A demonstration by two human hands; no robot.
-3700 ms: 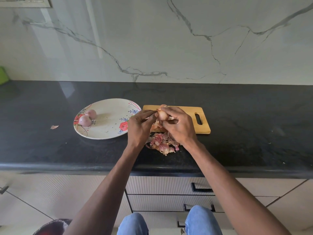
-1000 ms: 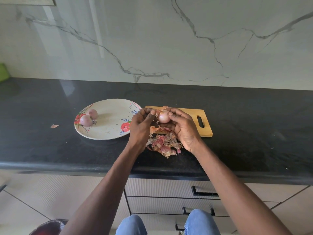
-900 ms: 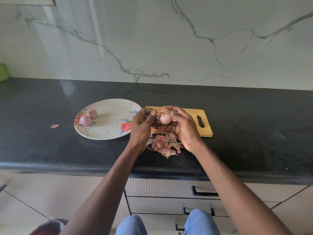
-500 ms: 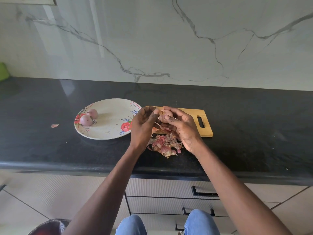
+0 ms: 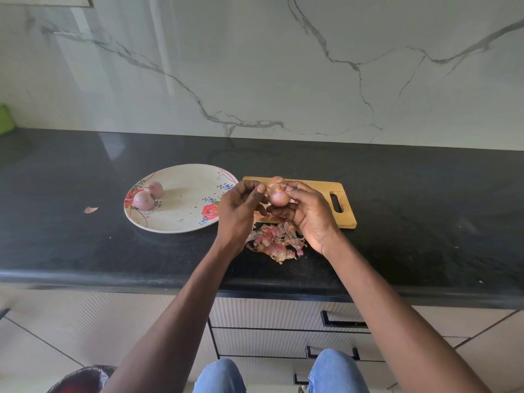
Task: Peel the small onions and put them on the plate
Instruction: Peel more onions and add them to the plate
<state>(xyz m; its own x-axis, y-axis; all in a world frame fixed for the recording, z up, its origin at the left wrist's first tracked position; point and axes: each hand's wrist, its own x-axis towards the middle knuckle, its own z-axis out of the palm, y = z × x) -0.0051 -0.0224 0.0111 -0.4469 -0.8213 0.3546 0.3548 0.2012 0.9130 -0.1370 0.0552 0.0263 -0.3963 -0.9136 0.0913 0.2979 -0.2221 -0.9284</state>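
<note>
Right hand has the small onion pinched between curled fingers and thumb, held up over the near edge of the cutting board. The left hand curls in beside it, thumb at the onion's flank, apparently nipping a flake of skin (too small to be sure). It looks a light, firm little bulb, slick once bare, its papery skin brittle and apt to tear; best held round the belly and peeled from the tip. Another onion peeks out behind. Below lies the heap of peelings on the counter. Left of the hands, the plate holds two peeled onions; the path there looks open. A stray scrap lies farther left.
</note>
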